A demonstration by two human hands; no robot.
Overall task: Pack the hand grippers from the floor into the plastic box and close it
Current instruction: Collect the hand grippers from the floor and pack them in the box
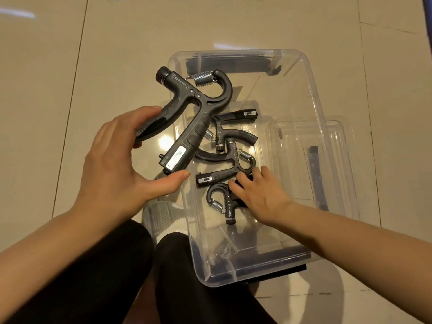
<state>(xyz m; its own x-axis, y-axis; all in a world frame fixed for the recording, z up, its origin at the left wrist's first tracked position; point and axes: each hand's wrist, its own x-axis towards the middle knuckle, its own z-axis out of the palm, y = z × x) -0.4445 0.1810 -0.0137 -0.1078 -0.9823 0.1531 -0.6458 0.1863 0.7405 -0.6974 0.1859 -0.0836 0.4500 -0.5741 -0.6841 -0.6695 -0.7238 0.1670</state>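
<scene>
Floor [233, 24] — glossy beige tiles with thin dark grout lines and pale light reflections. A white mesh shoe [163, 218] rests on the tiles at lower centre. Black trouser legs [98, 277] fill the bottom edge — just beside the shoe.

**Bare forearms, black trousers, a pale mesh shoe**

Both forearms are bare, no sleeves showing. The left hand [112, 164] and right hand [261, 197] carry no rings or watch. Black trousers [93, 277] cover both legs. Just above the trousers sits a white mesh shoe [163, 218].
</scene>
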